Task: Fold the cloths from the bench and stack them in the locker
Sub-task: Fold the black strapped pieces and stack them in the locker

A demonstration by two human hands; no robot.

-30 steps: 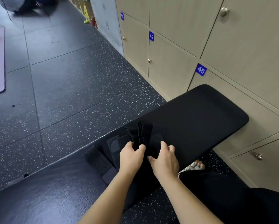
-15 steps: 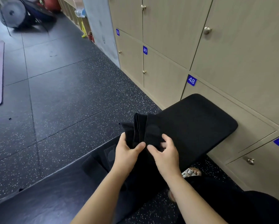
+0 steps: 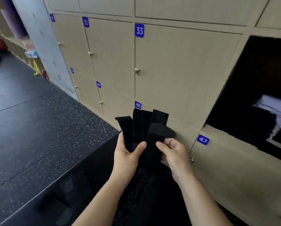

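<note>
A bundle of black folded cloths (image 3: 143, 128) stands upright in the air in front of locker 48, its strips fanned out at the top. My left hand (image 3: 128, 154) grips its left side, thumb across the front. My right hand (image 3: 175, 154) pinches its right edge. At the upper right an open locker (image 3: 244, 88) shows a dark inside with a stack of black and white folded cloths (image 3: 273, 115). The black padded bench (image 3: 91, 173) lies below my arms, with more black cloths (image 3: 74, 190) on it at the lower left.
A wall of beige lockers with blue number plates 32, 33 (image 3: 139, 30), 47 (image 3: 203, 139), 48 and 49 fills the right. Dark speckled rubber floor (image 3: 38, 128) spreads to the left. A grey pillar (image 3: 43, 46) and shelves with red balls stand at the far left.
Both hands have lifted the black bundle off the bench and up in front of the lockers. The view has swung up and right, bringing the open locker into sight.
</note>
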